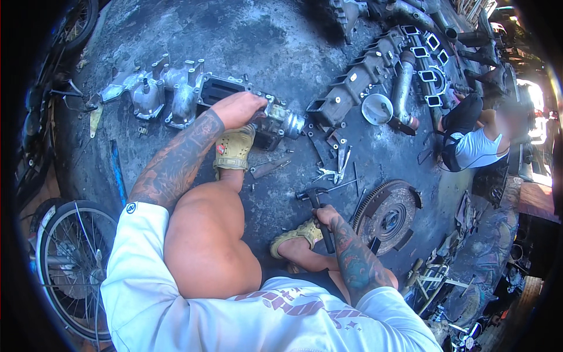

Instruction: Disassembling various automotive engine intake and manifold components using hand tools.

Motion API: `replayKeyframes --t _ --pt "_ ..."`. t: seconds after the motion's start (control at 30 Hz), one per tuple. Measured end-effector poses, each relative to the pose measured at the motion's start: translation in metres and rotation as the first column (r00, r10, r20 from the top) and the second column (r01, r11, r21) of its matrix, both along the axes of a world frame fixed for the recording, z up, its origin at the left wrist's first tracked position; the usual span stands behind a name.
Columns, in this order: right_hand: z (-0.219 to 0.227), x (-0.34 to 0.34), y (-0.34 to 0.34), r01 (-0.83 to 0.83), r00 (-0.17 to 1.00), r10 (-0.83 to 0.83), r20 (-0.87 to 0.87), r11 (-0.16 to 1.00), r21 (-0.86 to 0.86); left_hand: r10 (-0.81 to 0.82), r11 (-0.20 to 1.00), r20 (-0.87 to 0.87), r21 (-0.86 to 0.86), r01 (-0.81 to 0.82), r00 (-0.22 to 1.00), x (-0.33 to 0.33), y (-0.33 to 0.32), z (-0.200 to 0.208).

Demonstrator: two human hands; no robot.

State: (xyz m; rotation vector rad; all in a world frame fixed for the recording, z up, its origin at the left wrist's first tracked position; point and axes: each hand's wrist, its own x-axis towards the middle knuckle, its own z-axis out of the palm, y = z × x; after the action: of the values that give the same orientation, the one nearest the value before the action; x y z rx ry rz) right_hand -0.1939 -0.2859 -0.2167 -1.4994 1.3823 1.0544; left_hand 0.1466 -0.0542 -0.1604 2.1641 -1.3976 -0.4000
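Beside my raised left knee, my left hand (239, 110) is closed over the right end of a grey cast-metal intake manifold (185, 95). Its fingertips are partly hidden. A round-mouthed throttle body (291, 124) sits at that end, just past my yellow clog (232, 149). My right hand (326, 216) grips a hammer (314, 195) near its dark head, and the handle hangs down past my other yellow clog (311, 232). Pliers (332, 173) and a thin rod (343, 185) lie on the floor ahead of the hammer.
Right of my right hand lies a toothed flywheel (388, 214). Farther off are a long ribbed manifold (359, 79), a round metal cup (377, 110), a pipe (403, 82) and several gaskets (433, 41). A person (478, 144) crouches at the right. A spoked wheel (76, 264) stands at left.
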Motion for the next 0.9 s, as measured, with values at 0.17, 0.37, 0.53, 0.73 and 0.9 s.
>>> replayKeyframes --t 0.17,0.37,0.53,0.73,0.9 --pt "0.011 0.01 0.005 -0.285 0.957 0.287 0.048 0.957 -0.047 -0.105 0.977 0.014 0.188 0.1 0.994 0.005 -0.024 0.023" --pt "0.008 -0.003 0.016 -0.26 0.958 0.273 0.092 0.956 -0.134 -0.153 0.974 0.075 0.183 0.137 0.985 -0.002 -0.046 0.021" --pt "-0.005 -0.016 0.017 -0.135 0.99 0.139 0.021 0.984 -0.119 -0.093 0.972 0.067 0.22 0.076 0.993 -0.002 -0.046 0.017" --pt "-0.024 -0.035 0.013 -0.526 0.809 0.579 0.099 0.789 -0.317 -0.114 0.971 0.181 0.23 0.07 0.977 -0.007 -0.042 0.01" --pt "-0.013 -0.029 0.015 -0.585 0.724 0.665 0.183 0.733 -0.348 -0.133 0.983 0.197 0.149 0.104 0.971 -0.004 -0.051 0.003"
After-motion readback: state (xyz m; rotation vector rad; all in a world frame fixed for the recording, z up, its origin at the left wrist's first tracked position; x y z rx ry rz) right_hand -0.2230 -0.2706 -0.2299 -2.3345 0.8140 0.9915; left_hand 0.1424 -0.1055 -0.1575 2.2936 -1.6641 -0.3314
